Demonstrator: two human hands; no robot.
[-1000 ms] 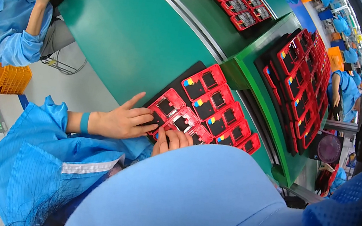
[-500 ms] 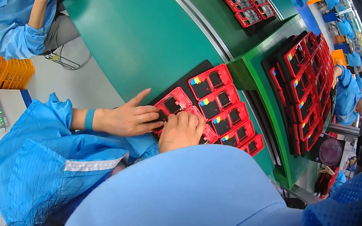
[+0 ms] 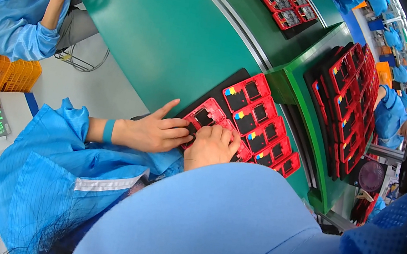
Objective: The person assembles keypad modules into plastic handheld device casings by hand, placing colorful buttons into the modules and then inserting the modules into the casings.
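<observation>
A black tray (image 3: 241,74) on the green worktop holds rows of red plastic casings, several with a black square panel and a blue, yellow and white patch. Both my hands are at the casing (image 3: 212,108) nearest the tray's left side. My left hand (image 3: 157,131) is open, its fingers stretched across to that casing's near edge and one finger raised clear. Beside it, my right hand (image 3: 212,146) bends its fingers down close together over the same casing and its neighbour. Its fingertips are hidden, so what they pinch cannot be made out.
Right of my tray, a green raised ledge (image 3: 296,80) carries a stack of black trays (image 3: 319,100) with red casings. Another filled tray (image 3: 286,10) lies beyond the metal rail (image 3: 227,11). A co-worker (image 3: 21,18) handles a red part at upper left, near yellow crates (image 3: 1,75).
The whole view has shifted slightly, so the tray and both hands appear a little further right. My hands stay on the same casing, with little finger movement.
</observation>
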